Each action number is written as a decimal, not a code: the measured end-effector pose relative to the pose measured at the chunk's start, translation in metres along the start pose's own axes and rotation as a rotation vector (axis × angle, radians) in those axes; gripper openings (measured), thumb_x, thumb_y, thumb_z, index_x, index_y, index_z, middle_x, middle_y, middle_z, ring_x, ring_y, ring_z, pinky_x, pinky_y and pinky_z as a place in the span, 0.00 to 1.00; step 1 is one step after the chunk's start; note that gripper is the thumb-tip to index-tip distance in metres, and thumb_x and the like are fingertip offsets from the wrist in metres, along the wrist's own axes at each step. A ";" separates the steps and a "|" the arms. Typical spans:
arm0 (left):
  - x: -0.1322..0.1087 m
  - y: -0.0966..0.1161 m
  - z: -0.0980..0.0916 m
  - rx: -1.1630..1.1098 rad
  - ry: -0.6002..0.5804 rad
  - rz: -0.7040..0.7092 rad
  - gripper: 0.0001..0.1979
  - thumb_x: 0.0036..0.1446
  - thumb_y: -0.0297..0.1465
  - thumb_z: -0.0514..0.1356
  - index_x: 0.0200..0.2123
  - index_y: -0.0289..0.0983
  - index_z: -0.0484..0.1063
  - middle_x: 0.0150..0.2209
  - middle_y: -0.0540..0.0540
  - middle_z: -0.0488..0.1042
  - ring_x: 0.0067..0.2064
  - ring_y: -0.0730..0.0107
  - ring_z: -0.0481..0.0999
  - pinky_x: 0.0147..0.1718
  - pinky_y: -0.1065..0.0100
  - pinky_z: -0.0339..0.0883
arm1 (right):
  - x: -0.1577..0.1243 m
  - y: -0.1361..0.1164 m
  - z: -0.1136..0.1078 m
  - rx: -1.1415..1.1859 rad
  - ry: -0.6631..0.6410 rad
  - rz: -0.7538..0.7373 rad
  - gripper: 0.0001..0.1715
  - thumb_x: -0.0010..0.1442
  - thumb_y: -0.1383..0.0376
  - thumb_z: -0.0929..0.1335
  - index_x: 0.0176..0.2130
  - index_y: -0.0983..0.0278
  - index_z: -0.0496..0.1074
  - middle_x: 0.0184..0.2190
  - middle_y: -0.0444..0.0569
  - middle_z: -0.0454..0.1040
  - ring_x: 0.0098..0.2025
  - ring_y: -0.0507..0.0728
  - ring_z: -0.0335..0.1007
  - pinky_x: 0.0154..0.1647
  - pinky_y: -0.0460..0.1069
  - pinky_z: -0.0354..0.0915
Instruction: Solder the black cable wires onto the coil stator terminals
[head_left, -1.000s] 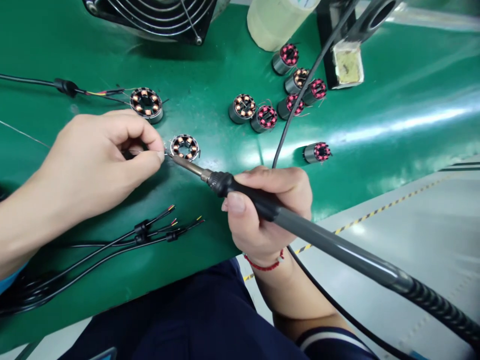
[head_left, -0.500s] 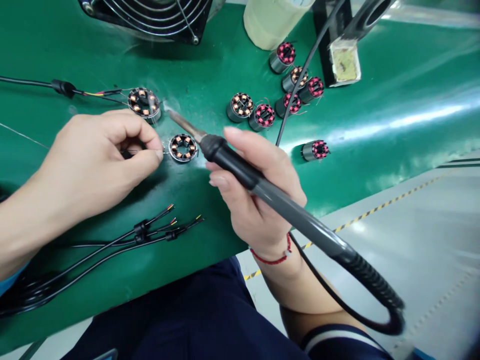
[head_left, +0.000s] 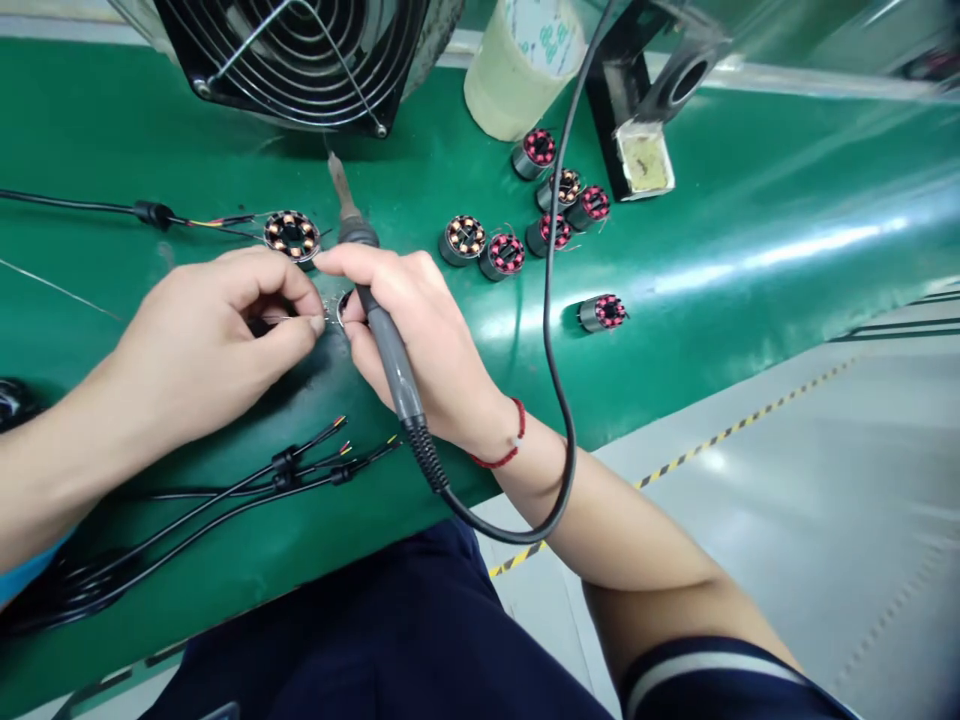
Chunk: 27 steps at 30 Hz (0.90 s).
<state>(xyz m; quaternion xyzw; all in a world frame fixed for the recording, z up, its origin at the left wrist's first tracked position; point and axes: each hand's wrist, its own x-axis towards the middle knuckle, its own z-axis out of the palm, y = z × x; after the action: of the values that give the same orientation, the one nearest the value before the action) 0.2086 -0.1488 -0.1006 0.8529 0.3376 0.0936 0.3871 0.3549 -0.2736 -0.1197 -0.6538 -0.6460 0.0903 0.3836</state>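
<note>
My left hand [head_left: 217,335] is closed in a pinch on a thin wire, its fingertips right beside a small ring-shaped stator [head_left: 343,305] on the green bench. That stator is mostly hidden under my right hand [head_left: 409,335]. The right hand grips a soldering iron [head_left: 379,320] by its grey handle, with the metal tip pointing up and away toward the fan. A second ring stator [head_left: 292,236] with a coloured lead attached lies just beyond my left knuckles.
A black fan [head_left: 300,55] stands at the back, a pale tape roll [head_left: 517,75] and a black iron stand [head_left: 637,110] to its right. Several small wound stators [head_left: 510,250] lie mid-bench. Black cables with stripped coloured ends [head_left: 300,465] lie near the front edge.
The right hand swung the soldering iron off the stator, tip turning up toward the fan, and came down over the stator. The left hand kept its pinch in place.
</note>
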 end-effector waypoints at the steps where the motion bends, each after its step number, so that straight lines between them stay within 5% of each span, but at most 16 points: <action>1: 0.000 -0.003 0.000 0.007 -0.016 0.000 0.16 0.51 0.44 0.56 0.35 0.40 0.75 0.31 0.53 0.75 0.29 0.72 0.70 0.34 0.67 0.61 | -0.001 0.001 0.001 0.007 0.023 -0.014 0.23 0.67 0.75 0.61 0.59 0.69 0.69 0.44 0.47 0.81 0.50 0.56 0.75 0.56 0.53 0.69; 4: 0.001 -0.008 -0.004 0.122 -0.060 0.023 0.24 0.50 0.46 0.56 0.46 0.40 0.75 0.41 0.47 0.78 0.37 0.63 0.75 0.39 0.61 0.66 | -0.004 0.003 0.004 0.016 0.087 -0.015 0.23 0.66 0.75 0.61 0.59 0.69 0.68 0.44 0.47 0.81 0.51 0.56 0.74 0.57 0.52 0.69; 8: 0.004 -0.002 -0.010 0.237 -0.048 0.091 0.21 0.50 0.48 0.49 0.32 0.40 0.75 0.38 0.44 0.76 0.40 0.59 0.74 0.45 0.58 0.66 | -0.005 0.006 0.008 -0.011 0.055 0.026 0.29 0.63 0.73 0.63 0.63 0.67 0.65 0.49 0.49 0.80 0.53 0.58 0.72 0.62 0.56 0.70; 14: 0.009 0.007 -0.016 -0.064 -0.125 -0.336 0.22 0.38 0.52 0.58 0.27 0.41 0.77 0.27 0.49 0.75 0.29 0.67 0.70 0.32 0.66 0.59 | -0.007 0.005 0.008 0.019 -0.023 0.120 0.30 0.64 0.69 0.62 0.64 0.62 0.63 0.49 0.46 0.80 0.53 0.59 0.72 0.62 0.59 0.71; 20: 0.008 0.007 -0.015 -0.310 -0.080 -0.437 0.18 0.34 0.48 0.64 0.25 0.40 0.77 0.26 0.49 0.74 0.28 0.72 0.67 0.31 0.68 0.59 | -0.010 0.002 0.003 0.069 -0.048 0.117 0.30 0.62 0.68 0.63 0.62 0.55 0.65 0.50 0.44 0.79 0.54 0.60 0.74 0.62 0.61 0.70; 27: 0.007 0.010 -0.011 -0.253 -0.036 -0.465 0.19 0.33 0.48 0.66 0.25 0.40 0.79 0.32 0.49 0.80 0.35 0.66 0.75 0.37 0.65 0.64 | -0.010 0.004 0.005 0.087 -0.035 0.087 0.31 0.63 0.69 0.63 0.63 0.56 0.65 0.51 0.44 0.79 0.55 0.60 0.73 0.62 0.60 0.71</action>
<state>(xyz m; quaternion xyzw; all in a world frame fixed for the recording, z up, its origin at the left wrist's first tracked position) 0.2142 -0.1430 -0.0865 0.6986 0.5033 0.0285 0.5079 0.3533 -0.2802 -0.1290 -0.6622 -0.6190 0.1461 0.3961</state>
